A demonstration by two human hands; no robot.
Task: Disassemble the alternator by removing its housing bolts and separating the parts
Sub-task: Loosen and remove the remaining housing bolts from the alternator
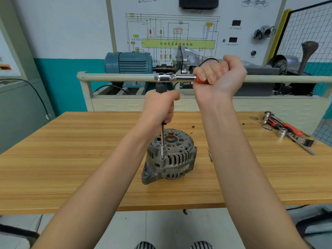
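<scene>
The alternator (168, 156) stands on the wooden bench (71, 159), near the middle, shaft end up; a mounting lug juts toward the near edge. A long driver extension (162, 141) stands upright, its socket tip seated on a housing bolt at the near-left rim of the casing. The left hand (159, 105) is wrapped round the black handle of that extension, fingers curled tight about it; a firm grip. A chrome ratchet wrench (175, 78) sits crosswise on top of the extension, level; the right hand (218, 76) is fisted round its red handle, held high above the bench. At the far right of the bench lies a cluster of loose tools (287, 131), red-handled drivers and sockets among them; well apart from the alternator. Behind the bench stands a training rig with a blue motor (128, 62) and a wiring diagram panel (172, 35).
</scene>
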